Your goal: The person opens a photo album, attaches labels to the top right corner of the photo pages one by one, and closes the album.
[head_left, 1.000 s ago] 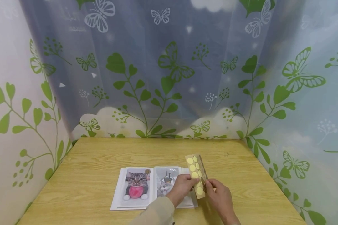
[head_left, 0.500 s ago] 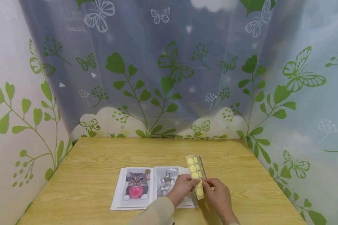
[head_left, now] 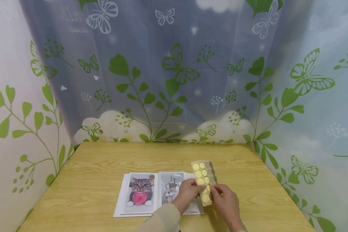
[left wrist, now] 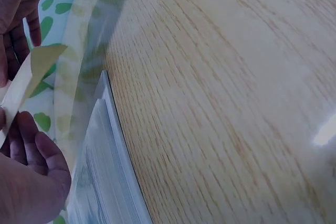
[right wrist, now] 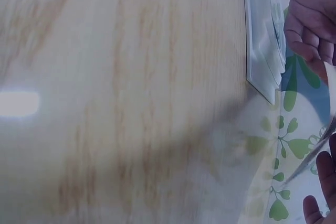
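The sticker sheet is a narrow tan strip carrying rows of round gold stickers, the ones along its right side looking darker and patterned. It is held up off the tabletop, near the front edge and a little right of the middle, with its long axis running from the front edge toward the far edge, its top leaning slightly left and its printed face toward the head camera. The left hand pinches the sheet's lower left edge, fingers curled on it, its beige sleeve coming in from the front edge. The right hand comes in from the front right, its fingertips closed on the sheet's lower right edge beside the darker stickers. In the left wrist view the sheet shows as a pale strip seen nearly edge-on between the two hands. Just left of the sheet, partly under the left hand, an open photo album lies flat near the front edge, showing a cat photo with a pink ball on its left page and a greyish photo on the right page.
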A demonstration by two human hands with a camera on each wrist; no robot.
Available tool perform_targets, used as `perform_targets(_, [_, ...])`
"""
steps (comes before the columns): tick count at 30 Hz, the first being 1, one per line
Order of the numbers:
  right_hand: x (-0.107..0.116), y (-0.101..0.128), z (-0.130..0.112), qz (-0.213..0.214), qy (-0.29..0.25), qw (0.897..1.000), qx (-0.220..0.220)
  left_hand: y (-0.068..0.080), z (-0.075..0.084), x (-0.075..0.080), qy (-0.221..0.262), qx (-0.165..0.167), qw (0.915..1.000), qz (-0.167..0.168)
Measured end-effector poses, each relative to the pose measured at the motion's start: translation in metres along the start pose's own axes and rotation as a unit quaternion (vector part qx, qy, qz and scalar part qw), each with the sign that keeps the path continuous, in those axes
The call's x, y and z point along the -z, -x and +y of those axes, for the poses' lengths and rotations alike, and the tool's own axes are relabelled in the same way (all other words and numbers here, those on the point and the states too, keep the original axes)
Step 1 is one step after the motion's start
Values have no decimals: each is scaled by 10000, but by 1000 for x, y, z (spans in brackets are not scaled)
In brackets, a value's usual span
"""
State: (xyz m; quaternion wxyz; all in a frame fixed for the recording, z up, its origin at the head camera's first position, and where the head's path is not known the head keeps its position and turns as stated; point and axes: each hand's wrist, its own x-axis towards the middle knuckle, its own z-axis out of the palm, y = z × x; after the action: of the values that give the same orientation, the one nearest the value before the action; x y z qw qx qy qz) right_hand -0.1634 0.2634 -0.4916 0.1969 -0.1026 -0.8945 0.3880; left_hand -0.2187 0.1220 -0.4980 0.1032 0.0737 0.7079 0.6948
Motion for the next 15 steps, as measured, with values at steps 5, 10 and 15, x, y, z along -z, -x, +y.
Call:
perform_targets(5, [0, 0, 2, 117, 59, 9999, -43, 0, 1, 1, 20, 65, 9999, 125])
perform_targets(10, [1, -1, 4, 187, 90, 9997, -86, 0, 0, 1, -25, 35, 9999, 161])
perform_targets(15, [1, -2, 5, 202, 48, 9997, -115, 1, 1, 1, -28, 34, 9998, 175])
